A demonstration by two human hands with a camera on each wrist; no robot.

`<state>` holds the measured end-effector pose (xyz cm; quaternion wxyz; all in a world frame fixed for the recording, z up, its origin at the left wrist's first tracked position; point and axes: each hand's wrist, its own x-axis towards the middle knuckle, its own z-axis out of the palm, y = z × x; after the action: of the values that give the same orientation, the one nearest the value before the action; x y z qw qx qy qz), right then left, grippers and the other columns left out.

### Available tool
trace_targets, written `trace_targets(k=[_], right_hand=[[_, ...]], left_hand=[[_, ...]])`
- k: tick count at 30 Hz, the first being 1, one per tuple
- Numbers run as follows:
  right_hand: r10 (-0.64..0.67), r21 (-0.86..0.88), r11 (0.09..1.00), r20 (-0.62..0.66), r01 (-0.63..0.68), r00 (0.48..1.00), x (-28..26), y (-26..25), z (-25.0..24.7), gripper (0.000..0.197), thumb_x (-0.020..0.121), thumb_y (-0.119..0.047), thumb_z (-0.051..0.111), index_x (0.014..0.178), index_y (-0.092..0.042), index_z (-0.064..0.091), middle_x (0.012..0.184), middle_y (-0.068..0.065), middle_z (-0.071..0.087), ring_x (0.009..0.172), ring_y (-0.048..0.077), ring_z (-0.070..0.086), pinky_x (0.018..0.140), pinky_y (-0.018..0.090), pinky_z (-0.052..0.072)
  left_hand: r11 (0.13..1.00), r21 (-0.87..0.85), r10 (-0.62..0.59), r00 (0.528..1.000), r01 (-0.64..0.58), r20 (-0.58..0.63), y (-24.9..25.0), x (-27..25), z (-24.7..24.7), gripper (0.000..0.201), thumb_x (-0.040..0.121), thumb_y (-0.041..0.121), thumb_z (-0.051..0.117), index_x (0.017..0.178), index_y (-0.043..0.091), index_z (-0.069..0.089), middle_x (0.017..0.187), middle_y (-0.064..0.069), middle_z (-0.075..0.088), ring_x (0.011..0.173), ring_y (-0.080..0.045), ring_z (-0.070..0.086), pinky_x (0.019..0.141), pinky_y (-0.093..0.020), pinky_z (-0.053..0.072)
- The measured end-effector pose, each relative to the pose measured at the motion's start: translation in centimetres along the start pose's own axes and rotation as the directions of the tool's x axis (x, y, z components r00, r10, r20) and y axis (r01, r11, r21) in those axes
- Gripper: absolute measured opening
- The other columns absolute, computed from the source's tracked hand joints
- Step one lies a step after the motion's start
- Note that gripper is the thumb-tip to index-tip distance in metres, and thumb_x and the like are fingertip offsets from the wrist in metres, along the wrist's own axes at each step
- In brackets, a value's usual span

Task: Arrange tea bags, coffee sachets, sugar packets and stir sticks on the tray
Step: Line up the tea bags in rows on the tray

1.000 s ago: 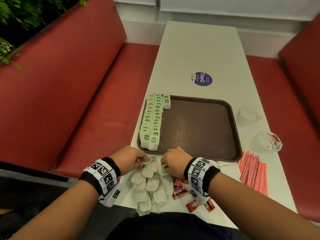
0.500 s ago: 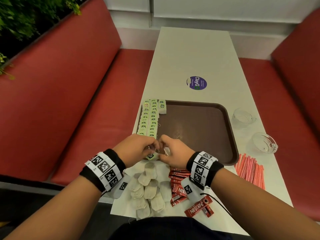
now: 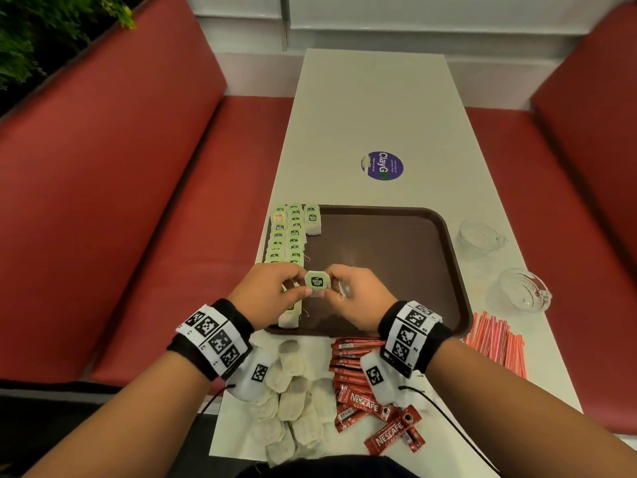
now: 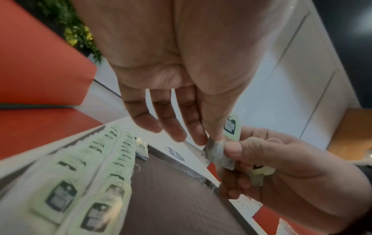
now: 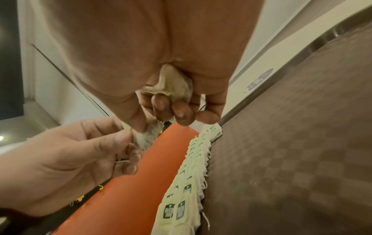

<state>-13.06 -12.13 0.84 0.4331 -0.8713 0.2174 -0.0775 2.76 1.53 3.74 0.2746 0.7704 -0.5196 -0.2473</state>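
Tea bags (image 3: 287,236) lie in two green-tagged rows down the left edge of the brown tray (image 3: 396,257) at mid-frame on the white surface (image 3: 372,108). Loose tea bags (image 3: 293,401) and red coffee sachets (image 3: 358,377) sit lower centre, stir sticks (image 3: 496,343) lower right. Above the tray's near edge, my left hand (image 3: 267,293) and right hand (image 3: 358,298) both pinch one tea bag (image 3: 317,282) (tag facing up); my right grip also curls round another bag.
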Motion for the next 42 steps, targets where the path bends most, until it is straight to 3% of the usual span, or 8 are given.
trace_targets(k=[8,12,17,21,24,29,35,42], right_hand=[[0.163,0.057,0.985,-0.004,-0.163,0.987,1.6,1.8,-2.2,0.038,0.088,-0.027,0.069,0.107,-0.026,0.037,0.080,-0.001,0.058,0.065,0.016,0.055,0.066,0.038,0.048],[0.206,0.065,0.976,-0.001,-0.206,0.979,1.9,2.7,-3.4,0.038,0.085,-0.013,0.065,0.099,-0.021,0.030,0.081,-0.001,0.047,0.062,0.012,0.045,0.055,0.032,0.039],[0.177,-0.008,0.984,0.002,-0.177,0.984,2.1,3.7,-3.6,0.032,0.084,-0.004,0.060,0.074,-0.023,0.036,0.070,-0.005,0.046,0.060,0.011,0.040,0.059,0.029,0.035],[0.184,0.036,0.982,-0.009,-0.184,0.983,2.1,4.5,-3.3,0.029,0.083,-0.005,0.065,0.070,-0.022,0.046,0.068,-0.007,0.055,0.060,0.006,0.049,0.060,0.021,0.042],[0.207,0.106,0.973,0.011,-0.207,0.978,2.2,5.1,-3.4,0.023,0.084,-0.008,0.067,0.075,-0.024,0.054,0.072,0.001,0.070,0.068,0.017,0.068,0.072,0.039,0.058],[0.233,0.169,0.958,0.021,-0.233,0.972,2.5,5.4,-3.4,0.017,0.091,-0.020,0.072,0.080,-0.024,0.060,0.073,0.000,0.073,0.069,0.012,0.073,0.073,0.048,0.061],[0.280,0.142,0.949,0.043,-0.283,0.959,2.5,4.2,-3.6,0.008,0.091,-0.025,0.072,0.088,-0.023,0.065,0.085,0.000,0.074,0.067,0.012,0.074,0.073,0.044,0.062],[0.292,0.145,0.946,0.000,-0.289,0.956,2.6,3.2,-4.0,0.011,0.091,-0.028,0.073,0.083,-0.029,0.064,0.078,0.000,0.074,0.064,0.014,0.073,0.073,0.044,0.062]], left_hand=[[0.989,0.091,-0.109,0.991,0.116,-0.082,-1.2,7.5,0.2,0.011,0.090,0.029,0.070,0.081,0.022,0.068,0.070,0.013,0.059,0.067,-0.005,0.052,0.063,-0.023,0.040],[0.943,0.143,-0.294,0.953,0.301,-0.067,-3.0,13.4,0.2,0.013,0.084,0.021,0.071,0.096,0.027,0.067,0.094,0.003,0.071,0.092,-0.018,0.065,0.086,-0.033,0.054],[0.875,0.225,-0.425,0.903,0.428,-0.065,-3.9,18.2,0.1,0.043,0.078,0.022,0.081,0.118,0.019,0.064,0.124,-0.006,0.062,0.113,-0.027,0.060,0.092,-0.035,0.052],[0.824,0.367,-0.448,0.893,0.431,-0.043,-4.2,20.1,0.5,0.041,0.084,0.024,0.077,0.120,0.010,0.064,0.122,-0.011,0.064,0.113,-0.030,0.059,0.089,-0.036,0.051],[0.808,0.385,-0.462,0.885,0.447,-0.057,-4.7,20.6,0.5,0.036,0.081,0.026,0.079,0.112,0.011,0.066,0.113,-0.010,0.067,0.103,-0.030,0.062,0.079,-0.034,0.051],[0.842,0.356,-0.402,0.912,0.405,-0.085,-4.4,21.6,1.0,0.031,0.085,0.033,0.070,0.104,0.008,0.067,0.104,-0.009,0.068,0.099,-0.030,0.063,0.082,-0.037,0.054],[0.792,0.486,-0.410,0.912,0.370,-0.027,-4.1,22.1,3.2,0.040,0.081,0.048,0.073,0.084,0.012,0.053,0.093,-0.008,0.065,0.077,-0.026,0.055,0.062,-0.032,0.041],[0.924,0.285,-0.252,0.966,0.257,-0.054,-2.1,19.5,2.0,0.032,0.092,0.050,0.060,0.093,0.019,0.066,0.094,0.000,0.067,0.090,-0.021,0.061,0.077,-0.032,0.049]])
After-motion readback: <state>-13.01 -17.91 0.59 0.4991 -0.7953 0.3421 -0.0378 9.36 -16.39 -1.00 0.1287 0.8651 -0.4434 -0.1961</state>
